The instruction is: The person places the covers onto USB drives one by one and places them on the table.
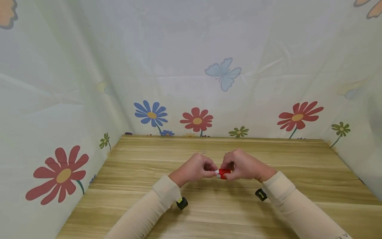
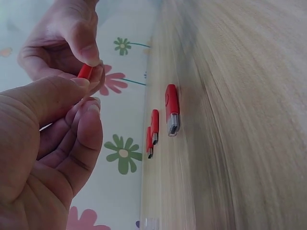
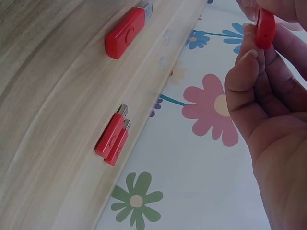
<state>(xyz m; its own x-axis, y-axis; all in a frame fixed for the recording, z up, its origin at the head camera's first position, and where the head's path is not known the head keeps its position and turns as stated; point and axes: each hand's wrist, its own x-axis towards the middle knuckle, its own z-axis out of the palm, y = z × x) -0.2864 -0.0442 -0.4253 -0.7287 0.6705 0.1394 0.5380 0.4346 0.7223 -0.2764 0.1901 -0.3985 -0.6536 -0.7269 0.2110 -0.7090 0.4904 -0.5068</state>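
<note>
Both hands meet above the wooden table around one small red USB stick (image 3: 265, 29). My right hand (image 1: 243, 166) pinches its red body between thumb and fingers. From the other side, my left hand (image 1: 195, 168) pinches the stick's pale end; its fingertips hide most of that end, so I cannot tell whether a clear cap is on it. Below the hands, another red USB stick (image 2: 172, 108) lies on the table with a clear cap over its plug. Two more red sticks, a nearer one (image 3: 110, 135) and one beside it (image 3: 117, 147), lie side by side with bare metal plugs.
Small clear pieces (image 3: 166, 37) lie on the wooden table (image 1: 155, 149) near its far edge. A white sheet (image 1: 179, 49) printed with flowers and butterflies hangs behind the table and along both sides. Dark wrist devices (image 1: 182, 203) sit under both forearms.
</note>
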